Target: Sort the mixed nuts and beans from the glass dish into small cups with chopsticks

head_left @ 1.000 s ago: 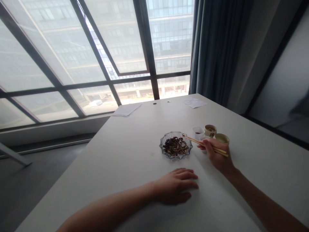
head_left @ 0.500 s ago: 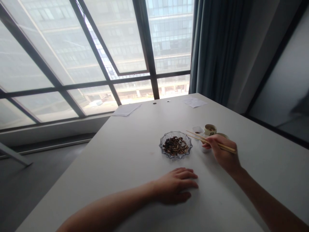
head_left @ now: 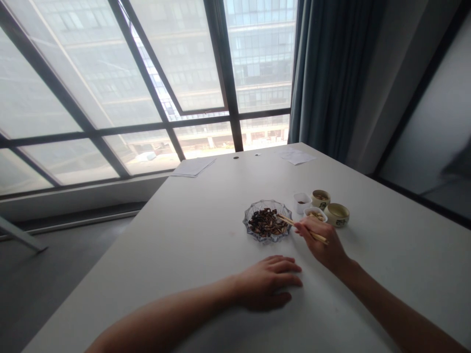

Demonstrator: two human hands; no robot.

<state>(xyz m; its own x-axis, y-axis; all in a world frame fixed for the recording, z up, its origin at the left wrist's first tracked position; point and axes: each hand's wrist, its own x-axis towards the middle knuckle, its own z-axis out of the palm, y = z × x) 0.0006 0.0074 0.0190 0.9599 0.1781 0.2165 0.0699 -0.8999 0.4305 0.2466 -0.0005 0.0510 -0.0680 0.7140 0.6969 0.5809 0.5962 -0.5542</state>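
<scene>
My right hand point(head_left: 323, 244) grips a pair of wooden chopsticks point(head_left: 302, 229), whose tips reach into a scalloped glass dish point(head_left: 250, 225) of dark mixed seeds point(head_left: 267, 221). My left hand point(head_left: 268, 283) lies flat on the white table point(head_left: 206, 235) in front of the dish, fingers stretched out, holding nothing. Behind my right hand stand a small white square cup point(head_left: 302, 201), two small ceramic cups point(head_left: 320, 198) point(head_left: 337, 214) and a little white dish point(head_left: 315, 214) with pale pieces in it.
Papers lie at the table's far edge, a stack point(head_left: 194, 166) at the left and a sheet point(head_left: 296, 156) at the right. Two small dark and white dots point(head_left: 236, 157) sit between them. A large window and a grey curtain point(head_left: 331, 73) stand beyond.
My right hand carried the chopsticks right toward the small cups, then back left and down, so their tips now rest in the glass dish. My left hand has stayed still.
</scene>
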